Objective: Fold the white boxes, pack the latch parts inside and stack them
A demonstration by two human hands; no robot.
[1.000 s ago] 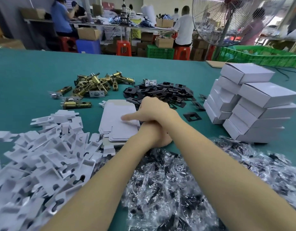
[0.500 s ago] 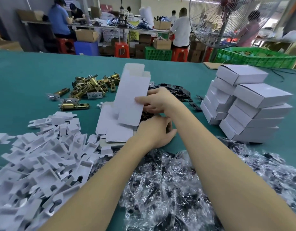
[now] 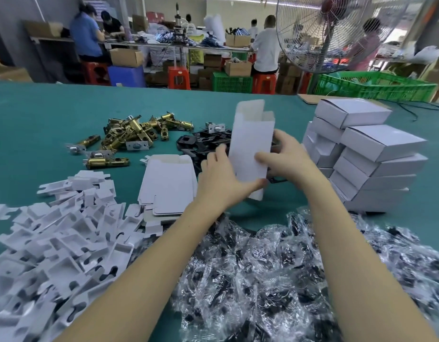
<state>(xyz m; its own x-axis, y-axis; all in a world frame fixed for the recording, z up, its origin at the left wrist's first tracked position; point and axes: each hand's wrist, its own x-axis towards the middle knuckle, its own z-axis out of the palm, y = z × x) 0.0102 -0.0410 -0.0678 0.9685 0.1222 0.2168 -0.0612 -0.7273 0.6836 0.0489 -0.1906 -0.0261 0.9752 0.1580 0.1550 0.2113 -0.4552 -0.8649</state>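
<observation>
Where hands (image 3: 250, 174) grip, box blank's (image 3: 251, 141) lower edge unseen.

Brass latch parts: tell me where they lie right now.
In the head view the brass latch parts lie heaped on the green table, left of centre, beyond the flat box blanks and just left of the black plates.

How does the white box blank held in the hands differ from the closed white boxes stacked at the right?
The held white card blank is upright, nearly flat and open-topped; the stacked white boxes lie on their sides, closed. Left hand and right hand grip the blank; nothing touches the stack. Both are plain white card.
</observation>
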